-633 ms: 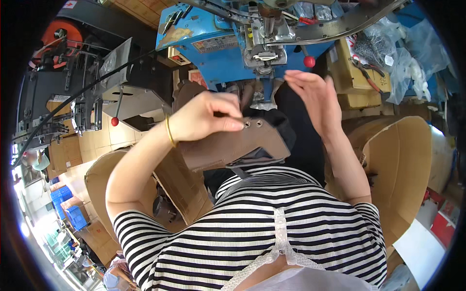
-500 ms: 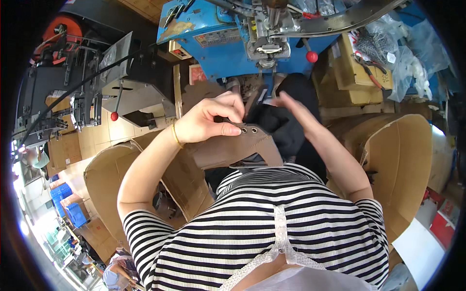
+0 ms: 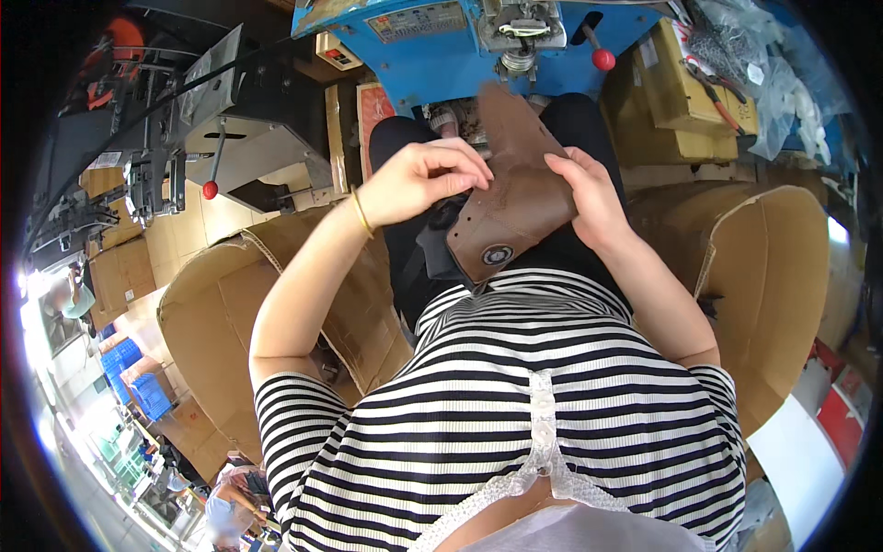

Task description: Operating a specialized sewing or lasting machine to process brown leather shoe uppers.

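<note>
A brown leather-like shoe upper (image 3: pixel 529 204) slants above my lap, its far end blurred. A dark round badge (image 3: pixel 498 255) and small holes show near its close end. My right hand (image 3: pixel 593 198) grips its right edge, the thumb on top and the other fingers mostly hidden beneath. At its left edge is my left hand (image 3: pixel 432 182), thumb and fingertips drawn together. Whether those fingertips pinch anything is not clear. Dark material (image 3: pixel 434 253) shows under the upper's left side.
A blue machine (image 3: pixel 423 51) with a red-knobbed lever (image 3: pixel 602 60) stands ahead. Large open cardboard boxes flank me, one left (image 3: pixel 216 322) and one right (image 3: pixel 773 304). Red-handled pliers (image 3: pixel 717 97) lie on a carton at right. A black machine (image 3: pixel 267 138) is at left.
The upper has turned, so its round badge now shows. My right hand came from apart to grip its right edge. My left hand no longer holds the eyelet edge as before.
</note>
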Demonstrator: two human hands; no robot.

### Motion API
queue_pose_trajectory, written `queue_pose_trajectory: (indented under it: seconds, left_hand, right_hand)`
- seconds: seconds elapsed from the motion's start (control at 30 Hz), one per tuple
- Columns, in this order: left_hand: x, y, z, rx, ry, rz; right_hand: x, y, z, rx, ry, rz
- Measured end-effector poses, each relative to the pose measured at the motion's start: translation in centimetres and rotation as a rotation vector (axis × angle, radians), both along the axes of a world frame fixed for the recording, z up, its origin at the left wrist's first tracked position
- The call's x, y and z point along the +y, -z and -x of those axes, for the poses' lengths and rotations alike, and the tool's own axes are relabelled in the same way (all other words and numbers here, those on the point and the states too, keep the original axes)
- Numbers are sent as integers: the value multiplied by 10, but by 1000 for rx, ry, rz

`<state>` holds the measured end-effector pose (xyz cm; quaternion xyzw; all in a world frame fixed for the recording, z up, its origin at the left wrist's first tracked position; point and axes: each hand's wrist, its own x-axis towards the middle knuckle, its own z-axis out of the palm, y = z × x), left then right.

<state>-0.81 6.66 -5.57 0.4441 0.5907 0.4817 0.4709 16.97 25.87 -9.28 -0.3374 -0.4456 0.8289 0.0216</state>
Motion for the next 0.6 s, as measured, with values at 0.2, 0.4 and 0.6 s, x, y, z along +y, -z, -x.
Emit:
queue_pose_trajectory:
  seconds: [0.2, 0.4, 0.6]
  left_hand:
    - [-24, 42, -66, 225, -283, -210]
    - [-41, 22, -94, 479, -253, -184]
    - [-31, 22, -113, 485, -370, -80]
  right_hand:
    - [10, -3, -33, -124, -151, 278]
    - [-4, -6, -60, -87, 112, 240]
    - [-13, -16, -63, -32, 224, 218]
